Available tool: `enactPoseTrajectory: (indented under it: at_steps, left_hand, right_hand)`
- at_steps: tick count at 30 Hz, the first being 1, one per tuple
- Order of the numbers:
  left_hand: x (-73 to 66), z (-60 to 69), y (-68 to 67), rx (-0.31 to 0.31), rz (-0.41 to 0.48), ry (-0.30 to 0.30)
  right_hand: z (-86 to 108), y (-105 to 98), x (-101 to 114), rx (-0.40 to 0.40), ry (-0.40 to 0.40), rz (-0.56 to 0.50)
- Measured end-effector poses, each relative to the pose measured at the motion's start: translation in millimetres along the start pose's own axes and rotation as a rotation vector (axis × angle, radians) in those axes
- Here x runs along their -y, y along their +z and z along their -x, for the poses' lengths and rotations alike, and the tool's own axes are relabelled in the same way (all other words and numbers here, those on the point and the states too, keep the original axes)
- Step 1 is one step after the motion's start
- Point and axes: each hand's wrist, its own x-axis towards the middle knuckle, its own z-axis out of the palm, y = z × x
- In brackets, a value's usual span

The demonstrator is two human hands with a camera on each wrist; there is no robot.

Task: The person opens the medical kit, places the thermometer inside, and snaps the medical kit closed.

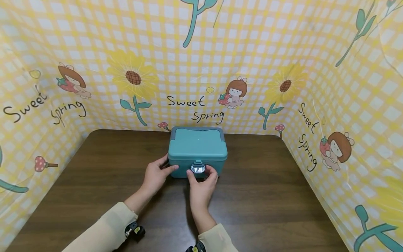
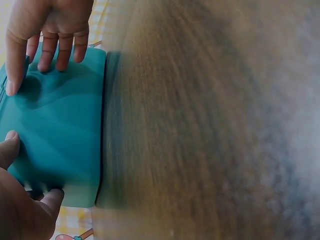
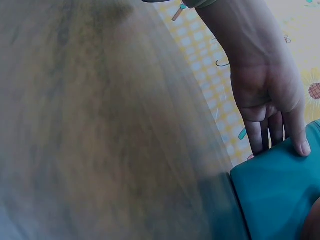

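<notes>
A teal storage box (image 1: 197, 143) with a shut lid and a darker folded handle (image 1: 172, 133) stands on the table, its front towards me. My left hand (image 1: 155, 176) holds the box's left front corner, thumb on the front and the other fingers along the left side. At the front middle is a clear latch (image 1: 198, 168), which my right hand (image 1: 202, 189) takes between thumb and forefinger. In the left wrist view the right hand (image 2: 52, 25) reaches over the box front (image 2: 60, 125). The right wrist view shows the left thumb (image 3: 302, 145) pressed on the front.
The brown wooden table (image 1: 261, 196) extends on both sides of the box. A yellow checked cloth (image 1: 176, 63) with printed flowers and figures encloses its back and sides. Small black cameras (image 1: 134, 230) are strapped at the wrists over cream sleeves (image 1: 104, 229).
</notes>
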Motion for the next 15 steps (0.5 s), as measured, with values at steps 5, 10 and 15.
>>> enactPoseTrajectory:
  at_steps: [5,10,15]
  left_hand:
    - [-1.1,0.9,-1.4,-0.001,0.009,0.003]
    - [-2.3,1.6,-1.8,-0.001,0.008,0.009]
    - [-2.5,2.0,-1.8,-0.001,0.011,0.006]
  right_hand:
    - [0.6,3.6,-1.6,-0.014,-0.028,-0.037]
    - [1.1,4.4,-1.3,-0.026,-0.040,-0.057]
    - [1.1,4.6,-1.2,-0.026,-0.033,-0.052]
